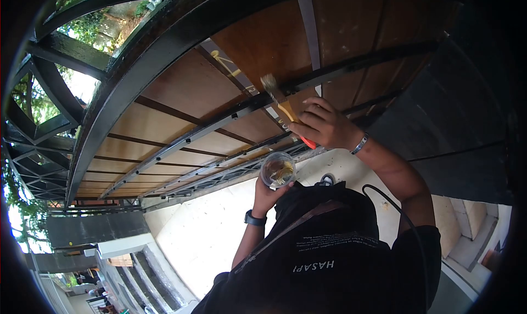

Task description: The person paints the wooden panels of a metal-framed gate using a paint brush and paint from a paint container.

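Note:
My right hand (324,125) is closed round the handle of a paintbrush (285,106), yellow with a red end. Its pale bristles point up and to the left, overlapping a reddish-brown wooden panel (263,40) just above a dark metal rail (241,106) in this view. Lower down, my left hand (267,194) grips a clear plastic cup (278,170) in front of my body. Some yellowish clear liquid shows inside the cup. There is a watch on the left wrist and a bracelet on the right.
Wooden panels in a curved black metal frame (90,149) stretch across in front of me. Dark sheeting (455,122) stands to the right. A pale floor (192,242) lies below, with steps (156,275) at lower left and a dark cable (409,221) by my right arm.

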Tool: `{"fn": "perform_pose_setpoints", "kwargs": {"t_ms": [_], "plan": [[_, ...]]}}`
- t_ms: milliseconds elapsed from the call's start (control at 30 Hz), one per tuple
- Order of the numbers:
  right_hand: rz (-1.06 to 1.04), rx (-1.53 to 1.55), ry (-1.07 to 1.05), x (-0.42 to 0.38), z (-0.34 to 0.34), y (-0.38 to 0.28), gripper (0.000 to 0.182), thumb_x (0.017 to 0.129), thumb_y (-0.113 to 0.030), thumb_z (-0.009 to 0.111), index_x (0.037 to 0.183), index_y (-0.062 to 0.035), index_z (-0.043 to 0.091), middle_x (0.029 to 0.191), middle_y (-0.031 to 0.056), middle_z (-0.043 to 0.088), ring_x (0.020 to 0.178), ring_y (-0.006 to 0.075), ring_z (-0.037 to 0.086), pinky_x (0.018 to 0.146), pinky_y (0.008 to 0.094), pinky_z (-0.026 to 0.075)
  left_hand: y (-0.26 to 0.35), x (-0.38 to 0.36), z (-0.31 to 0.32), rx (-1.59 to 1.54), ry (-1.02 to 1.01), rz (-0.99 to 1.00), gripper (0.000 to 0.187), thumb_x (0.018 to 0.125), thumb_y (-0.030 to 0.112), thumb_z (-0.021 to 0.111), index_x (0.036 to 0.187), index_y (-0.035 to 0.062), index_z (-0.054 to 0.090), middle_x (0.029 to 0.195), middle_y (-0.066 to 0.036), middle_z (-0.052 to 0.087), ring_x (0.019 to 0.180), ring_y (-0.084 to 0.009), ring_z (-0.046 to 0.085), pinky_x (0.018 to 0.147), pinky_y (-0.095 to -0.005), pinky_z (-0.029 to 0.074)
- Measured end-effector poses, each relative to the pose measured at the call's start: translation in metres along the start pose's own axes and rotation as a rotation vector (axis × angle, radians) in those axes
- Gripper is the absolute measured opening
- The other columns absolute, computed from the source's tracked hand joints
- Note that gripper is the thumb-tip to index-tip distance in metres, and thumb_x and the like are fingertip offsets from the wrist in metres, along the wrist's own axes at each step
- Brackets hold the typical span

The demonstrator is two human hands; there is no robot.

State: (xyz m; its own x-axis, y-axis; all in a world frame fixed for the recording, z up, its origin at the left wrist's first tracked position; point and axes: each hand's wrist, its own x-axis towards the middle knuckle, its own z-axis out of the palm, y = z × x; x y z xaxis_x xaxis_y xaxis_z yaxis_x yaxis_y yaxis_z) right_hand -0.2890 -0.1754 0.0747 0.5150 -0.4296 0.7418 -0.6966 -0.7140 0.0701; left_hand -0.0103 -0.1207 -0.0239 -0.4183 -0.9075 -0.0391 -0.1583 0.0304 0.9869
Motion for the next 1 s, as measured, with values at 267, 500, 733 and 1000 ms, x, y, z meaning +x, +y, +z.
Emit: {"fn": "perform_pose_setpoints", "kwargs": {"t_ms": [267,500,733,1000], "plan": [[0.133,0.025,0.193,0.007,-0.027,0.031,0.037,0.081,-0.018,0.075,0.115,-0.0112,0.063,0.091,0.0012,0.060,0.082,0.0182,0.061,0.094,0.0427,0.049,0.000,0.004,0.000,0.020,-0.013,0.036,0.078,0.075,0.010,0.085,0.139,-0.0013,0.042,0.131,-0.016,0.057,0.123,-0.0243,0.055,0.107,-0.0398,0.044],[0.085,-0.156,0.373,0.025,-0.060,0.034,0.041,0.075,-0.013,0.081,0.113,-0.0120,0.065,0.093,0.0009,0.065,0.081,0.0164,0.063,0.091,0.0410,0.050,0.000,0.003,-0.005,-0.004,0.010,0.025,0.078,0.074,0.011,0.085,0.139,-0.0014,0.042,0.131,-0.016,0.057,0.124,-0.0245,0.055,0.107,-0.0399,0.044],[0.088,0.146,0.576,0.073,-0.039,0.015,0.033,0.078,-0.011,0.078,0.109,-0.0105,0.069,0.091,0.0032,0.067,0.085,0.0182,0.064,0.085,0.0395,0.051,-0.002,0.000,-0.008,0.010,-0.005,0.017,0.078,0.074,0.012,0.086,0.138,-0.0011,0.044,0.131,-0.015,0.057,0.124,-0.0248,0.055,0.107,-0.0398,0.044],[0.241,-0.117,0.784,0.064,-0.032,0.044,0.027,0.081,-0.004,0.075,0.107,-0.0072,0.067,0.099,0.0056,0.070,0.087,0.0236,0.064,0.083,0.0400,0.051,0.007,-0.005,-0.020,0.034,0.007,0.013,0.076,0.074,0.013,0.086,0.136,-0.0011,0.046,0.129,-0.014,0.058,0.122,-0.0231,0.056,0.107,-0.0388,0.044]]}}
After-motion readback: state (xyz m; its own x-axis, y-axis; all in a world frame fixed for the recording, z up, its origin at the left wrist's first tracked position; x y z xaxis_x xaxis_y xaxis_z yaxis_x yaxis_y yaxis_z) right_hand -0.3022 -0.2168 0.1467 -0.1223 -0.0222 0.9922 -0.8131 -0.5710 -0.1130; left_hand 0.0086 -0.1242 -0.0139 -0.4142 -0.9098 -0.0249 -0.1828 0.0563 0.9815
